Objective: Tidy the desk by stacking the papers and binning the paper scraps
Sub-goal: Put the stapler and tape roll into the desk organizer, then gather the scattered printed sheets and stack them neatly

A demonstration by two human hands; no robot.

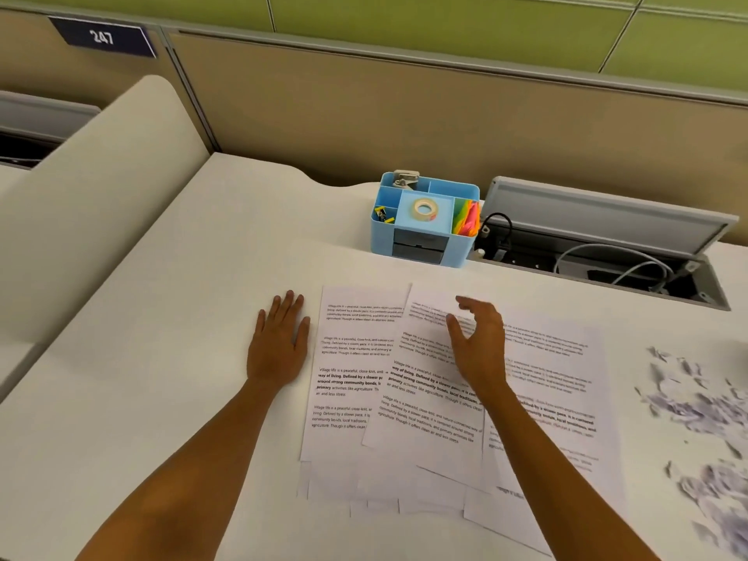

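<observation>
While left hand (279, 342) lies flat, right hand (477, 338) hovers over papers (356, 382) (overlapping).

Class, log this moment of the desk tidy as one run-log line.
left hand flat on desk | right hand open over papers | papers unstacked | scraps unbinned

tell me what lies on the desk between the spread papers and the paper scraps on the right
Nothing: in the head view a strip of bare white desk separates the right edge of the spread papers from the paper scraps.
</observation>
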